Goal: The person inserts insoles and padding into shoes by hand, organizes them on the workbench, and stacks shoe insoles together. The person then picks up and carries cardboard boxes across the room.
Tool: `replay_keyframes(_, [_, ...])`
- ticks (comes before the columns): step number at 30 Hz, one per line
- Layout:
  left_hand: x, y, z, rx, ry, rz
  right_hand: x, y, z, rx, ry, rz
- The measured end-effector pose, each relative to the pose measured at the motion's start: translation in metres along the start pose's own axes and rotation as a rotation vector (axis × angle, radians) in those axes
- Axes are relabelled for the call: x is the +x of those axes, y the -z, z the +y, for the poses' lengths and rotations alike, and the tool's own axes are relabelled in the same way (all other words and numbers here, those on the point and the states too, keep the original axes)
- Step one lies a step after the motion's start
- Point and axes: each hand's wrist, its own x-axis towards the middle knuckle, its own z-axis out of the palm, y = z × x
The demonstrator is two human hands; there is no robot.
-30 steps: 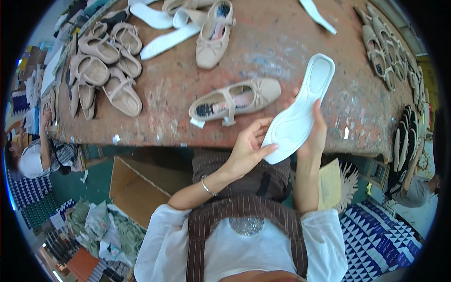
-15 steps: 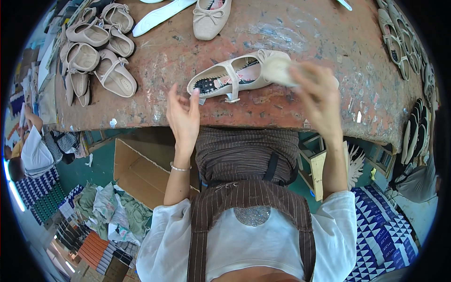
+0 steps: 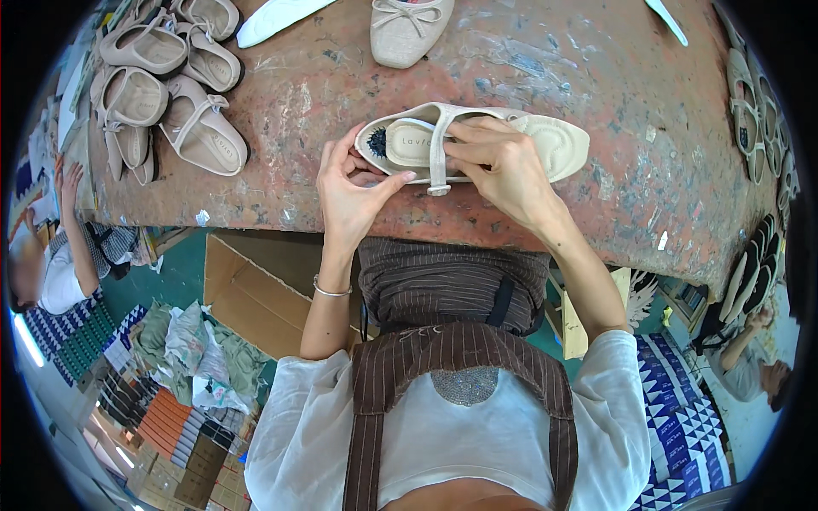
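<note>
A beige strap shoe point(image 3: 438, 153) lies sideways on the worn table, heel to the left. My left hand point(image 3: 354, 192) closes around its heel end, thumb on the near rim. A cream insole point(image 3: 558, 143) is threaded under the strap: its heel part shows inside the shoe, while its wide front part lies over the toe. My right hand point(image 3: 507, 166) pinches the insole just right of the strap, fingertips partly hidden in the opening. Dark studded lining shows at the heel, left of the insole.
Several beige strap shoes point(image 3: 204, 128) are heaped at the left. Another bow-topped shoe point(image 3: 409, 30) stands at the far side, near a white sole-shaped piece point(image 3: 277, 19). More shoes point(image 3: 743, 106) line the right edge. A cardboard box point(image 3: 256, 294) sits below the table. Other people are at both sides.
My right hand has brought the insole left from over the toe, and its heel part is now under the strap inside the shoe. My left hand has closed on the shoe's heel.
</note>
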Motion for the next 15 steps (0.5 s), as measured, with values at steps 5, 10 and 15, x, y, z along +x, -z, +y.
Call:
replay_keyframes(5, [0.004,-0.002,-0.004,-0.05,0.024,0.035,0.008,-0.014,0.001,0.066,-0.058,-0.09])
replay_keyframes(10, [0.01,-0.005,-0.002,-0.182,0.115,0.128,0.016,-0.026,-0.001,0.093,-0.083,-0.083])
replay_keyframes(15, [0.017,-0.009,0.001,-0.152,0.203,0.167,0.016,-0.031,0.0,-0.037,-0.056,-0.096])
